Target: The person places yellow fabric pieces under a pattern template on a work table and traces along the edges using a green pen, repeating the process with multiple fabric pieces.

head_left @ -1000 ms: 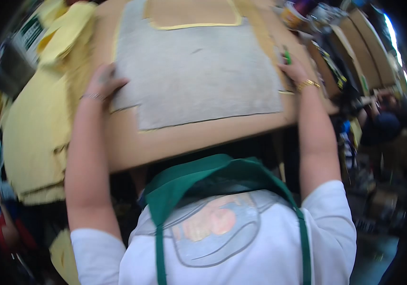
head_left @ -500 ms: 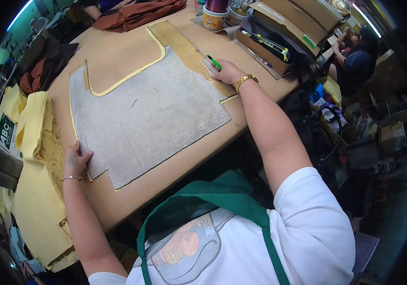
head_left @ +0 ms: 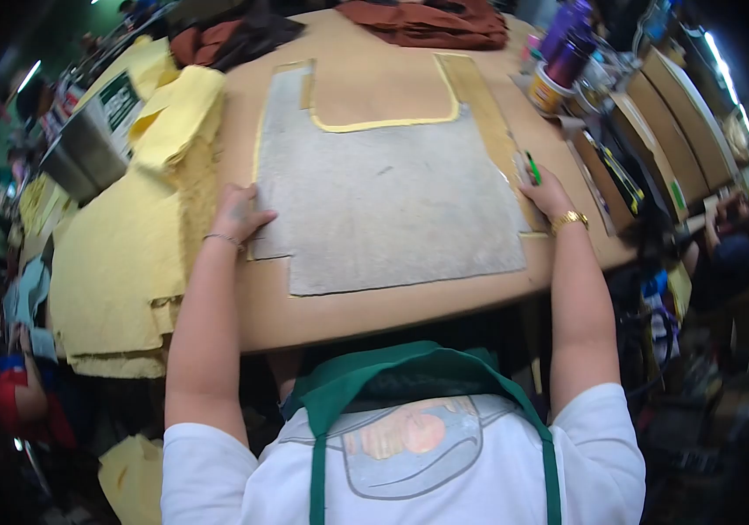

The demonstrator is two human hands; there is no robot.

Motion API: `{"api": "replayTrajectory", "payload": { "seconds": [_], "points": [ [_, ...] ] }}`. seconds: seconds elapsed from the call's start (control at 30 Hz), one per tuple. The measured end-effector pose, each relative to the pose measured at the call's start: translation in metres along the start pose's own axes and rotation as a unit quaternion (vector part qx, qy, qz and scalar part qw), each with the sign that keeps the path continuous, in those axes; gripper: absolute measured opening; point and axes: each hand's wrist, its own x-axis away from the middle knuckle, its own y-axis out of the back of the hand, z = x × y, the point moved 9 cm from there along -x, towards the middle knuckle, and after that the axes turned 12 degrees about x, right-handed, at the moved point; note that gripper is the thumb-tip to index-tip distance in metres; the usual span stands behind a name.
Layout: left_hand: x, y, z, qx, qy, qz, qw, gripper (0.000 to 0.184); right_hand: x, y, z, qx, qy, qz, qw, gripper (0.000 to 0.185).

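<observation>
A flat grey pattern piece [head_left: 400, 201] with a wide notch at its far side lies on the tan table [head_left: 365, 325]. Beneath it, yellow material [head_left: 486, 105] shows along the notch and right edge. My left hand [head_left: 245, 214] rests on the left edge of the grey piece, thumb spread from the fingers. At the right edge is my right hand [head_left: 546, 192], its fingers closed around a green pen [head_left: 533, 166] that points up and away.
Stacked yellow sheets [head_left: 121, 271] hang over the table's left side. Dark red cloth [head_left: 427, 24] lies at the far edge. On the right stand a tub [head_left: 547, 92], a purple bottle [head_left: 570, 52] and cardboard boxes [head_left: 667, 122]. A person [head_left: 728, 254] sits far right.
The camera view has swung, first tilting the table and then levelling it again. Both hands remain at the sides of the grey piece, and the pen stays in my right hand.
</observation>
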Motion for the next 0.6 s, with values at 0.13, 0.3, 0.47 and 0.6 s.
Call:
{"api": "replayTrajectory", "payload": {
  "seconds": [0.13, 0.3, 0.47, 0.6],
  "points": [
    [0.007, 0.004, -0.013, -0.015, 0.018, 0.019, 1.000, 0.049, -0.003, -0.006, -0.006, -0.038, 0.005, 0.013, 0.999, 0.046],
    [0.005, 0.004, -0.011, -0.033, 0.067, 0.039, 0.996, 0.046, -0.006, -0.011, -0.018, -0.067, -0.024, 0.035, 0.997, 0.048],
    [0.019, 0.006, -0.034, -0.072, 0.066, -0.029, 0.995, 0.057, -0.003, -0.011, -0.012, -0.117, -0.039, 0.053, 0.991, 0.047],
    [0.029, -0.028, -0.087, -0.081, -0.081, -0.033, 0.993, 0.054, -0.004, -0.012, -0.016, -0.121, -0.055, 0.063, 0.989, 0.046]
  ]
}}
